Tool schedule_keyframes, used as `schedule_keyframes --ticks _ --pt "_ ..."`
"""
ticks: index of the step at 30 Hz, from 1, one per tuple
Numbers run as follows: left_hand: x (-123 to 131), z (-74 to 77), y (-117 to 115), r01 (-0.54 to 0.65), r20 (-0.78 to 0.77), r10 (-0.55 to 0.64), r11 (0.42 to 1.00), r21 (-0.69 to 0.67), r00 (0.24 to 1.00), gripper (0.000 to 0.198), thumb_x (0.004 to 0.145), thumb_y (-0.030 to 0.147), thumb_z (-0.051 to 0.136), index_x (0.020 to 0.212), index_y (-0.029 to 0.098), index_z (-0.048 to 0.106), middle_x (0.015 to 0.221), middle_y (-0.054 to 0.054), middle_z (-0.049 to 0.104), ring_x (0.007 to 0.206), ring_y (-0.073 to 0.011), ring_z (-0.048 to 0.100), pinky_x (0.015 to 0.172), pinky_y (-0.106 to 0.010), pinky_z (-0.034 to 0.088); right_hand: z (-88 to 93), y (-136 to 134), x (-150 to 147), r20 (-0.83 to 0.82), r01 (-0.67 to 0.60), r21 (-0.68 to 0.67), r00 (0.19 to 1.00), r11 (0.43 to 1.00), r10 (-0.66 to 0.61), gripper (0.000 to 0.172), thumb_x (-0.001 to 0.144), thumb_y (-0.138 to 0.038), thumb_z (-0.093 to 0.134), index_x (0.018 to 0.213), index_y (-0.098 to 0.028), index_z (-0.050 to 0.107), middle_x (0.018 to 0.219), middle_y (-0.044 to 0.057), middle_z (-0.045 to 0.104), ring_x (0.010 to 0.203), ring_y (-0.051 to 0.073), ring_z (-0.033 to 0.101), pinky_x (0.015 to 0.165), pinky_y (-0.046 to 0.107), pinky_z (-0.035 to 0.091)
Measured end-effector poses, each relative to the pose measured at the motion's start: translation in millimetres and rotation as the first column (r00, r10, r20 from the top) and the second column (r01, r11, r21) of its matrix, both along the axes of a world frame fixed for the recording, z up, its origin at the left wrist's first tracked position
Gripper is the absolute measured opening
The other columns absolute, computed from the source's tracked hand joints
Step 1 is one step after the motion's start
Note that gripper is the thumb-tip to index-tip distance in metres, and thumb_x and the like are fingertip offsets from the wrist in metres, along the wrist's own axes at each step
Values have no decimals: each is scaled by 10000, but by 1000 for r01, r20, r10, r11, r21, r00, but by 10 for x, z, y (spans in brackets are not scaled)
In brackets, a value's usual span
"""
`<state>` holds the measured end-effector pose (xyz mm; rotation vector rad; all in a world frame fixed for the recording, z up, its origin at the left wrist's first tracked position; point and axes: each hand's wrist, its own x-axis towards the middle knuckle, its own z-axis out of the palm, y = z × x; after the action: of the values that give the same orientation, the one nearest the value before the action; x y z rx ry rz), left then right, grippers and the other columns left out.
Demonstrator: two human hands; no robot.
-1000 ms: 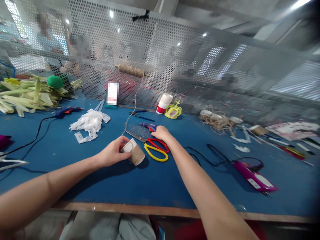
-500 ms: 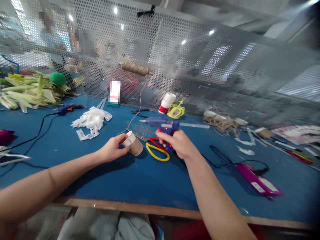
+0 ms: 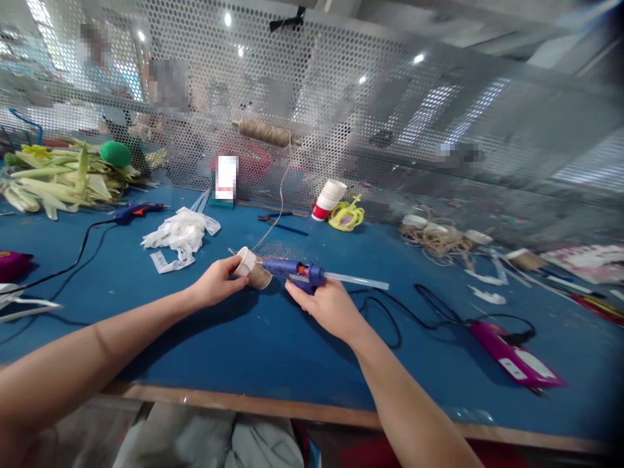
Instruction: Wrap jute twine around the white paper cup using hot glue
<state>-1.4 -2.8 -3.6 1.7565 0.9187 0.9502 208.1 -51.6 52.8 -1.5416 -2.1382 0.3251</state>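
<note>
My left hand grips a small paper cup partly wound with brown twine, held on its side just above the blue table. A strand of twine runs from the cup up to a spool on the mesh wall. My right hand is closed round a blue glue gun. Its nozzle points left and touches the cup's wrapped side. A clear glue stick juts from the gun's back.
A second glue gun with a black cord, white plastic scraps, pliers, stacked red-and-white cups and a yellow crown shape lie farther back. A purple device sits at the right. Corn husks pile at far left.
My right hand picked the blue glue gun up from beside the scissors, then lowered it and turned its nozzle onto the cup. The scissors are now hidden behind my hand and the gun.
</note>
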Motion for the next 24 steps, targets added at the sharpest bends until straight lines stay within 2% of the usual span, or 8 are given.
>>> schedule_keyframes --ticks 8,14,20,24 --pt "-11 21 14 -83 -91 89 994 73 992 181 688 231 544 839 131 532 771 -34 581 708 -147 530 642 -250 429 -9 5 -21 131 -84 75 989 994 73 229 790 -303 441 739 -189 633 765 59 672 759 205 615 703 289 440" --pt "-6 14 16 -73 -77 78 995 72 994 214 689 228 533 876 124 514 807 -40 586 739 -156 539 677 -271 437 -14 7 -42 118 -49 81 992 996 39 215 787 -296 451 763 -170 623 764 71 655 741 207 605 687 297 437" --pt "-25 -24 32 -45 -50 48 997 55 998 231 697 220 536 908 131 511 844 -42 592 783 -162 550 717 -281 443 -6 -12 -52 55 -91 78 995 993 87 146 772 -268 471 784 -202 601 776 32 655 727 174 592 675 268 431" --pt "-12 17 6 -5 9 5 1000 22 1000 264 687 204 548 938 135 500 869 -44 590 796 -154 554 745 -280 441 10 -8 -60 113 -13 85 994 996 4 189 778 -307 452 729 -194 596 723 42 644 692 181 589 645 269 422"
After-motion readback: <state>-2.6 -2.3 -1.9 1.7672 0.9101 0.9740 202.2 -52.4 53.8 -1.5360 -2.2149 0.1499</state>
